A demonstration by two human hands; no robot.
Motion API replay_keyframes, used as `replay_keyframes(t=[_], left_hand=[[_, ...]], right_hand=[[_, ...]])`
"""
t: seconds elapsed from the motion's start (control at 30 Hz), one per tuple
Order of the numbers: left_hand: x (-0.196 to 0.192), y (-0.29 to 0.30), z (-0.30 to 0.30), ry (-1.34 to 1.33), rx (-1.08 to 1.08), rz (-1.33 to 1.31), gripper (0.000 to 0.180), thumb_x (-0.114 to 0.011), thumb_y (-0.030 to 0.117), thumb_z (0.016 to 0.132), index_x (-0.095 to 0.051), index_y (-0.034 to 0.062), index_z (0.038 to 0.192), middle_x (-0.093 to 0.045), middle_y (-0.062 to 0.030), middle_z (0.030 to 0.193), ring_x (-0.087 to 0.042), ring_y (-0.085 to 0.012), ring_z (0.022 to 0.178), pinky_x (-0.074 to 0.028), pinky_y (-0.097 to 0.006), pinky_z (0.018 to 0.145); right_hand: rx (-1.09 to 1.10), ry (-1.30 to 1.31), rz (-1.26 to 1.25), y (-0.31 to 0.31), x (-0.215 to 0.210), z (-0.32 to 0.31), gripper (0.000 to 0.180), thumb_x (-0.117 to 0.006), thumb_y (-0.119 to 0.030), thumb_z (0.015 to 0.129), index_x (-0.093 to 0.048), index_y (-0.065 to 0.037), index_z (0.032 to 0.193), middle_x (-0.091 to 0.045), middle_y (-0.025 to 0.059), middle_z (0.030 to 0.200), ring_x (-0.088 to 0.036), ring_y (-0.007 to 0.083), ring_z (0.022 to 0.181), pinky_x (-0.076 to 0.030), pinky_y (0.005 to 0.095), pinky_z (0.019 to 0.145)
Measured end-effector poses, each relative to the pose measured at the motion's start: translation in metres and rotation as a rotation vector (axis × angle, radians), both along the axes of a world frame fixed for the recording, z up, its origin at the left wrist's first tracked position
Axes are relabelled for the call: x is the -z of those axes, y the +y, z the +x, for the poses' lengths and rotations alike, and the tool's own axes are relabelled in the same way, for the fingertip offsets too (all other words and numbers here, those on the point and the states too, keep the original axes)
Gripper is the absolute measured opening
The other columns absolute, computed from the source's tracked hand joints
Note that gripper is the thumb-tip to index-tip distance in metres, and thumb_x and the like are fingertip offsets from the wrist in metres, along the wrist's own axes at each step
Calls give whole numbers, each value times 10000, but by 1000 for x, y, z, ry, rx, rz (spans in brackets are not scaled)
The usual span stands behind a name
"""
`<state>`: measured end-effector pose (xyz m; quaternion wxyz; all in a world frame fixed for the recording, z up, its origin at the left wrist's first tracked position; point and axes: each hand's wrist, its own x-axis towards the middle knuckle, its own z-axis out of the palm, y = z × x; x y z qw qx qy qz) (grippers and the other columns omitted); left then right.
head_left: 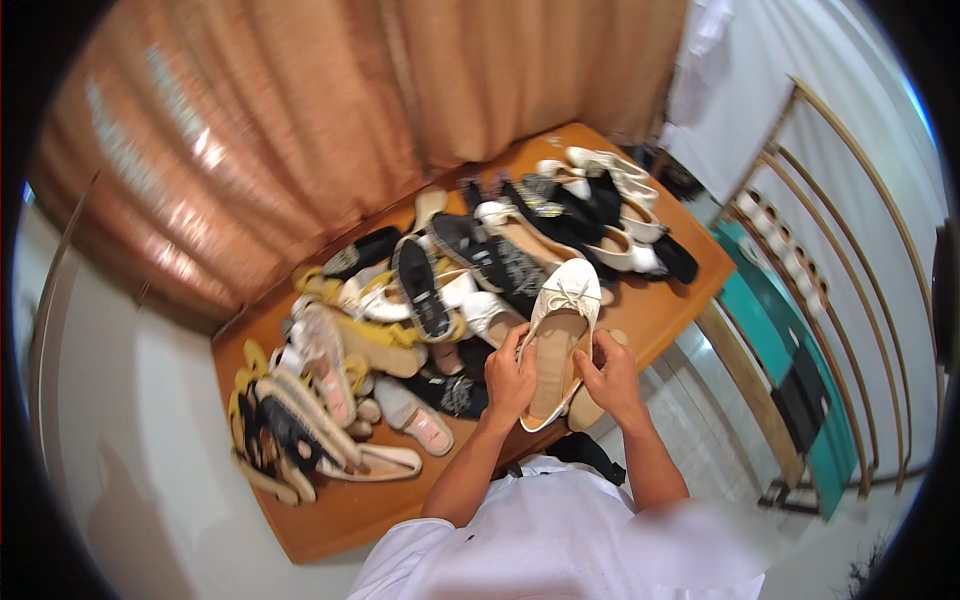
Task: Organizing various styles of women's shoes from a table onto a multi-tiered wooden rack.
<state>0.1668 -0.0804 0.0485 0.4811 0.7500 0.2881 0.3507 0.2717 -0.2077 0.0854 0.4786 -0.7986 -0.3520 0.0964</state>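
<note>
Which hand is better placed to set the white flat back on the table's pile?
Probably the left hand: it grips the white flat on the pile side; the right hand is at the table edge.

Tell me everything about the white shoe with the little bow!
The white flat ballet shoe with a small bow on its toe looks like smooth leather, with a tan insole facing up. Its toe points away from the person. The left hand and right hand grip its heel end from either side, above the wooden table.

hands (510, 378): 2 | held white flat shoe (560, 330): 1 | table (340, 515): 1 | shoe pile (440, 300): 1
</note>
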Motion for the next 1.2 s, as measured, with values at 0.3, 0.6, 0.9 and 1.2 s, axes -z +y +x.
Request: replay_keyframes(t=[0.3,0.6,0.9,1.2], left_hand=[[13,-68,90,107,343,36,200,-590,194,935,-643,22,1021,-671,-247,795,-660,-442,762,-500,-469,651],[13,-179,173,199,628,168,178,-555,196,891,-606,32,935,-627,-257,683,-626,-458,668,-464,-521,621],[36,-328,252,310,917,269,243,-574,239,831,-596,-1,866,-666,-245,758,-644,-452,726,-501,-525,691],[52,-427,294,327,1070,320,270,-534,263,891,-592,-1,874,-629,-278,710,-618,-491,712,-477,-559,664]], right_hand=[[351,-3,52,-99,12,33,172,-662,-101,800,-576,25,879,-606,159,657,-602,229,555,-470,348,547],[702,14,11,-217,42,75,140,-620,-100,788,-546,6,840,-623,205,678,-627,385,619,-480,430,568],[995,59,136,-367,69,108,202,-640,-50,794,-577,-11,982,-650,133,681,-668,254,588,-504,362,533],[1094,51,66,-461,76,133,185,-659,-62,828,-573,0,980,-647,148,700,-670,268,600,-501,367,532]])
